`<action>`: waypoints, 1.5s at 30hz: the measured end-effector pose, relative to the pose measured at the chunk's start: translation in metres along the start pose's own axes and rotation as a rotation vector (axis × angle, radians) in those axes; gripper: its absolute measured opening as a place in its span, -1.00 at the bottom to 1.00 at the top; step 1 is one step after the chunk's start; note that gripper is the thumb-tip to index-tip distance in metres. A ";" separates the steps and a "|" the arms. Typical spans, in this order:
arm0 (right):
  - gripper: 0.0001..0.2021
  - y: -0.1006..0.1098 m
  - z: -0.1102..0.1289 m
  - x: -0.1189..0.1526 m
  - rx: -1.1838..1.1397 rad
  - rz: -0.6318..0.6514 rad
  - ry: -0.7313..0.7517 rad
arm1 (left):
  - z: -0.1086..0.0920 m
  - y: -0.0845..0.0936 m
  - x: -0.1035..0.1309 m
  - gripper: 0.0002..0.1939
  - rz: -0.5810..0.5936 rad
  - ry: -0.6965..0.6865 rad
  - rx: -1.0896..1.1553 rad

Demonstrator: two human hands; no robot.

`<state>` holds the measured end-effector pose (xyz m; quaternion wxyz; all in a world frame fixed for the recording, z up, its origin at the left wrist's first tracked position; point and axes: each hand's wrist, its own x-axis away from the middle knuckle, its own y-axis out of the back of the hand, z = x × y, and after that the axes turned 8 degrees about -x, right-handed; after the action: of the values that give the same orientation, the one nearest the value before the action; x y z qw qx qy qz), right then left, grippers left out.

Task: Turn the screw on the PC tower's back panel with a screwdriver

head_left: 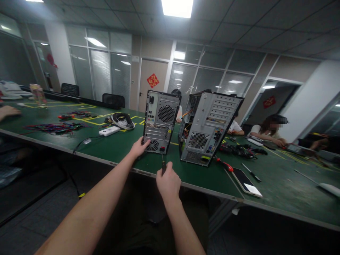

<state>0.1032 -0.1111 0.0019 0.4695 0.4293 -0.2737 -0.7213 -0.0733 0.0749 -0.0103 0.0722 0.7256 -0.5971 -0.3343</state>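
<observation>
A computer case stands upright on the green table, its rear panel with ports, slots and a fan grille facing me. At its lower left edge, my left hand is closed on it, thumb on the rear panel and the other fingers partly hidden by the side. My right hand is wrapped round the dark handle of a screwdriver. The thin shaft points up to the case's bottom edge, below the red power switch; whether the tip touches a screw is too small to tell. A second computer case stands to the right, slightly tilted in view.
On the green table lie bundled wires, a white power strip and a cable coil to the left. Rightward are red-handled pliers, a phone, a pen-like tool and black cables. Other people sit around the table.
</observation>
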 end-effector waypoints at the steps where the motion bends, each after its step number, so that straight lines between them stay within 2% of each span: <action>1: -0.85 -0.001 0.000 0.000 0.001 0.004 0.010 | 0.000 0.000 0.000 -0.38 -0.001 0.001 -0.002; 10: -0.79 -0.004 -0.005 0.003 0.055 -0.078 0.131 | -0.001 0.000 0.001 -0.41 -0.005 -0.009 0.014; 12: -0.83 -0.003 -0.005 0.002 0.024 -0.061 0.103 | -0.001 0.000 0.001 -0.40 -0.005 -0.003 0.013; 15: -0.87 -0.001 -0.005 -0.001 -0.055 -0.031 -0.015 | 0.000 -0.001 0.000 -0.38 -0.003 -0.003 0.018; 19: -0.85 0.002 -0.006 -0.005 -0.131 -0.073 -0.083 | 0.001 -0.001 -0.001 -0.37 0.000 -0.004 0.022; 24: -0.93 -0.002 -0.009 -0.001 -0.115 -0.079 0.020 | 0.000 0.000 0.000 -0.39 0.002 0.000 0.015; 28: -0.82 -0.006 -0.011 0.004 -0.052 -0.085 0.097 | -0.001 0.000 0.000 -0.38 0.002 0.002 0.011; 34: -0.71 -0.008 -0.013 0.007 0.007 -0.048 0.114 | 0.001 0.000 0.000 -0.39 -0.003 -0.016 0.031; 45: -0.74 -0.010 -0.016 0.007 -0.016 -0.085 0.141 | 0.000 0.000 0.000 -0.37 0.000 0.003 0.021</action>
<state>0.1112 -0.1131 -0.0162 0.4599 0.4865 -0.2156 -0.7109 -0.0732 0.0749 -0.0106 0.0656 0.7270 -0.6003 -0.3269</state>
